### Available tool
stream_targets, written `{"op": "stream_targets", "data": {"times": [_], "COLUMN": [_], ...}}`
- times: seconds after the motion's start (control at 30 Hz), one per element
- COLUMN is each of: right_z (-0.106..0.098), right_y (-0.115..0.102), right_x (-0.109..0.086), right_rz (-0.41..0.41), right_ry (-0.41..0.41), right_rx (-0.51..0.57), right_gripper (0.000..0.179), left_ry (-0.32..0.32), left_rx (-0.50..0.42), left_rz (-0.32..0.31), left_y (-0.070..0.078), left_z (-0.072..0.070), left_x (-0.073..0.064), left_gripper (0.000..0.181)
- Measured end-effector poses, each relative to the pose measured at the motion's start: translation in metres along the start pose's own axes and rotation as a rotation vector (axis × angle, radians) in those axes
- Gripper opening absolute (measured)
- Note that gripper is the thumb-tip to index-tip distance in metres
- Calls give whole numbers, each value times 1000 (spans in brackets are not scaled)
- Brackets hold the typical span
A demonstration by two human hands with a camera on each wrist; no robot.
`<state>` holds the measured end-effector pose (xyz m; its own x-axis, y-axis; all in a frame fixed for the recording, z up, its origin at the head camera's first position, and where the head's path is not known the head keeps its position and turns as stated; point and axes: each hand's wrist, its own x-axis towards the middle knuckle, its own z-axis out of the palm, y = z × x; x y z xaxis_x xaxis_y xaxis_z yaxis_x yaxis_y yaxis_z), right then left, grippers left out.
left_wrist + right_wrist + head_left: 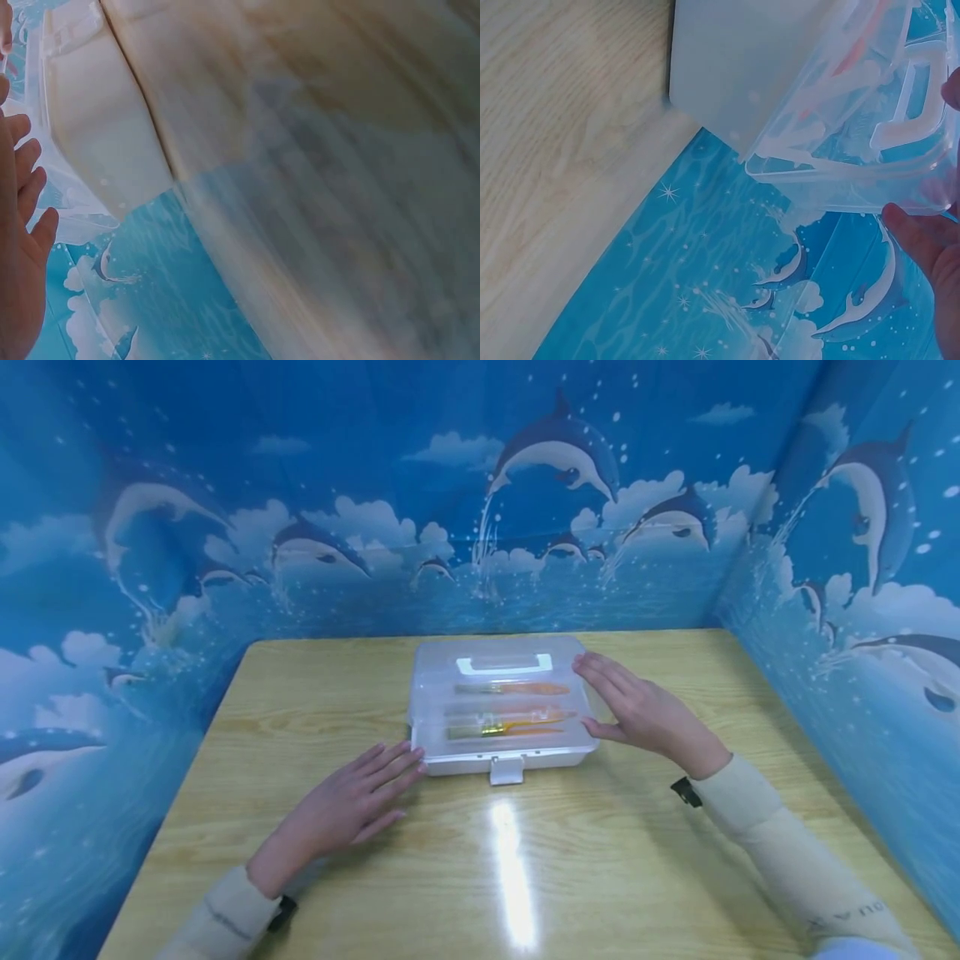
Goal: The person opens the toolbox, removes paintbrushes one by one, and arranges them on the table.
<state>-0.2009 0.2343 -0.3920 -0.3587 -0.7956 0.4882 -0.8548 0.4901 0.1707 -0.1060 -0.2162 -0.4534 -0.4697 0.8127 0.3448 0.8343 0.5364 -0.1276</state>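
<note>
A translucent plastic storage box [508,762] with a clear lid [431,693] lies on the table. Through the lid show several brushes, including a paintbrush [495,727] with an orange handle. The front latch [507,771] sticks outward, unfastened; whether the lid sits fully down cannot be told. My left hand [348,802] has its fingers extended, fingertips at the box's front left corner. On the right side, my right hand [645,710] touches the lid's edge with fingertips and thumb spread apart. In the right wrist view, the thumb [911,236] meets the lid's rim near the white handle [919,105].
The wooden table [330,693] carries a bright light reflection in front of the box. A blue curtain [375,460] printed with dolphins and clouds stands behind the table and along both sides.
</note>
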Motion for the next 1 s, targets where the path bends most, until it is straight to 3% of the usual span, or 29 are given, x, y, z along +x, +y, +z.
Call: {"op": "stream_targets", "data": {"times": [0.1, 0.2, 0.5, 1.0], "right_z": [-2, -5, -13, -17], "right_y": [3, 6, 14, 24], "right_x": [2, 3, 11, 23], "right_rz": [7, 6, 15, -6], "right_ry": [-18, -33, -88, -76], "right_rx": [13, 30, 29, 4], "right_gripper": [70, 70, 72, 72], "left_ry": [-75, -108, -69, -58], "left_rx": [-3, -11, -21, -58], "left_rz": [-36, -53, -25, -41], "left_y": [0, -1, -4, -5], "left_z": [-1, -2, 3, 4], "left_x": [-2, -2, -3, -3], "left_gripper": [64, 65, 66, 60]}}
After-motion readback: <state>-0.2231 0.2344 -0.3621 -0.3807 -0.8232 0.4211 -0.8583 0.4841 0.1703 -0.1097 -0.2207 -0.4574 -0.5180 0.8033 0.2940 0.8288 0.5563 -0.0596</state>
